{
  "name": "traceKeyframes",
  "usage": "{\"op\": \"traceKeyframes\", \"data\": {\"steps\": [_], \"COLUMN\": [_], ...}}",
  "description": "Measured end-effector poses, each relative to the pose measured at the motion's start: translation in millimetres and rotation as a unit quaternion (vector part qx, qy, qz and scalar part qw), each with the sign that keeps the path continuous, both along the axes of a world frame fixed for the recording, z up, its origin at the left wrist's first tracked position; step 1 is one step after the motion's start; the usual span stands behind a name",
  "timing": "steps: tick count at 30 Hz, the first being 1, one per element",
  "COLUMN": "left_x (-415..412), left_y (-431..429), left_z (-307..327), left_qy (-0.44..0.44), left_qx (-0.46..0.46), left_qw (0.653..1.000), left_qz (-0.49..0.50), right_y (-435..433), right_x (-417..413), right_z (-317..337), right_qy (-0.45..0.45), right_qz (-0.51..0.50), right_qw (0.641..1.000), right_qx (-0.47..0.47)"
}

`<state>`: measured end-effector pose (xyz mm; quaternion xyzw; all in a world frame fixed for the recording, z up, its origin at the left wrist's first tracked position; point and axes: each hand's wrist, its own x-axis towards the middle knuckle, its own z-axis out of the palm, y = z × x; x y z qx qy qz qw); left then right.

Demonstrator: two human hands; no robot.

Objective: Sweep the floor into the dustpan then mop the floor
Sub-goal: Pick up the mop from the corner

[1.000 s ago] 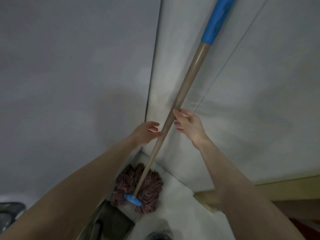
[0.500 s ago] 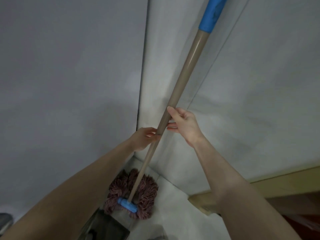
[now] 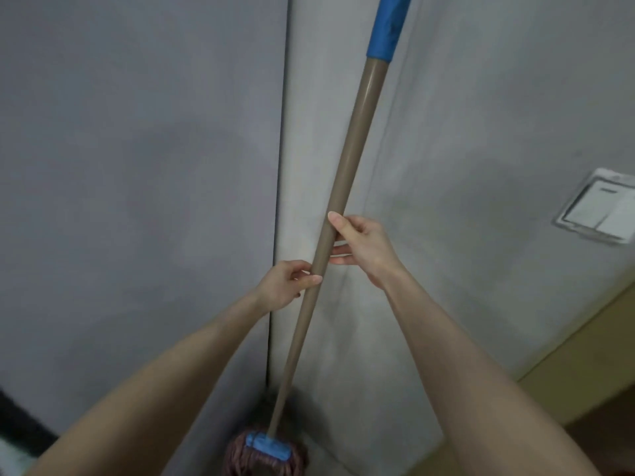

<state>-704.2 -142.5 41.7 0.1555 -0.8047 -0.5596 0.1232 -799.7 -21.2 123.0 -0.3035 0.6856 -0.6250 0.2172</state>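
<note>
A mop with a long tan handle (image 3: 354, 146) and a blue grip sleeve (image 3: 388, 25) at the top stands tilted in a wall corner. Its maroon string head (image 3: 237, 458) with a blue clamp (image 3: 269, 446) sits on the floor at the bottom edge. My left hand (image 3: 285, 286) grips the handle from the left, fingers curled round it. Just above, my right hand (image 3: 364, 245) holds the handle from the right, thumb laid along the pole and fingers behind it.
Grey walls meet in a corner (image 3: 281, 166) right behind the mop. A white wall switch plate (image 3: 598, 211) is at the right. A pale wooden skirting strip (image 3: 584, 348) runs along the lower right. Something dark (image 3: 20, 427) lies at the lower left edge.
The view has tilted up; the mop head has slid to the bottom edge and the dustpan has dropped out of sight. Both hands have closed round the handle, and a wall switch has come into view.
</note>
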Motion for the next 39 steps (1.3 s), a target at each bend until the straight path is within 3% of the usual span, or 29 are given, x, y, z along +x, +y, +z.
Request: {"op": "traceKeyframes", "data": {"steps": [9, 16, 26, 34, 39], "left_x": [24, 75, 187, 318, 416], "left_y": [80, 178, 277, 348, 399], "left_z": [116, 185, 277, 322, 320], "left_qy": [0.069, 0.104, 0.114, 0.146, 0.118], "left_qx": [-0.077, -0.143, -0.273, -0.301, -0.317], "left_qw": [0.991, 0.962, 0.888, 0.835, 0.799], "left_qz": [0.083, 0.206, 0.352, 0.437, 0.498], "right_y": [71, 144, 214, 265, 294], "right_x": [17, 54, 148, 268, 362], "right_z": [119, 191, 288, 339, 340], "right_qy": [0.079, 0.122, 0.169, 0.190, 0.184], "right_qz": [0.066, 0.173, 0.287, 0.382, 0.447], "right_qw": [0.993, 0.971, 0.926, 0.873, 0.840], "right_qx": [-0.061, -0.111, -0.176, -0.235, -0.246]}}
